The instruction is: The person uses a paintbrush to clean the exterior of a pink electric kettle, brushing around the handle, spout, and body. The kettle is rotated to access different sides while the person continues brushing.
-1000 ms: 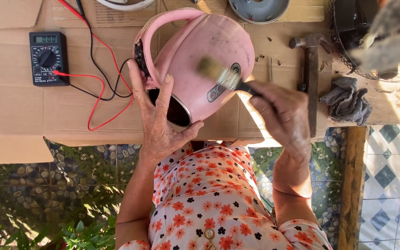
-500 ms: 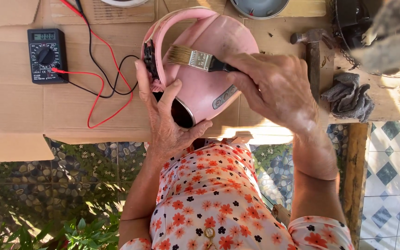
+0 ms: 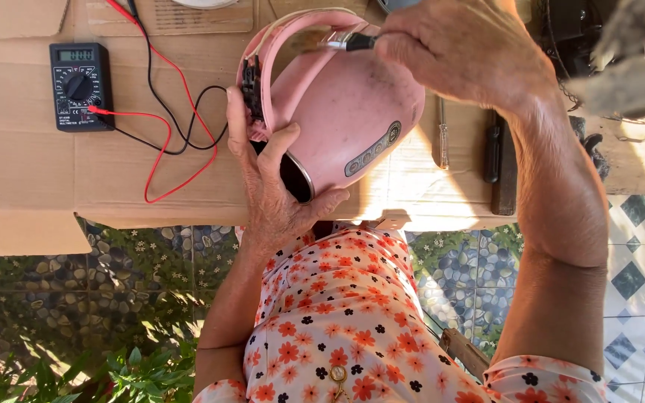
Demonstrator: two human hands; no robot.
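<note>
Kettle: the pink electric kettle (image 3: 352, 112) is lying on its side on the cardboard sheet (image 3: 31, 179) covering the table, its open mouth facing the person's body and its handle side turned to the left.
Left hand: the left hand (image 3: 270, 186) is cupping the kettle's mouth end, thumb pressing on the pink shell and fingers wrapping the handle side by the dark switch part (image 3: 251, 86).
Right hand: the right hand (image 3: 464, 52) is closing firmly around the dark handle of a small paintbrush (image 3: 330, 41), whose bristles are lying in the gap inside the kettle's handle loop.
Doing it well: I judge that short, light strokes suit this narrow gap, with the left hand bracing the shell so that it is not rolling.
Watch for: the exposed switch part looks delicate, so the metal ferrule is best kept off it.
Nearby: a black multimeter (image 3: 80, 86) with red and black leads (image 3: 166, 142) is lying to the left, well apart; a screwdriver (image 3: 442, 134) is lying just right of the kettle.
</note>
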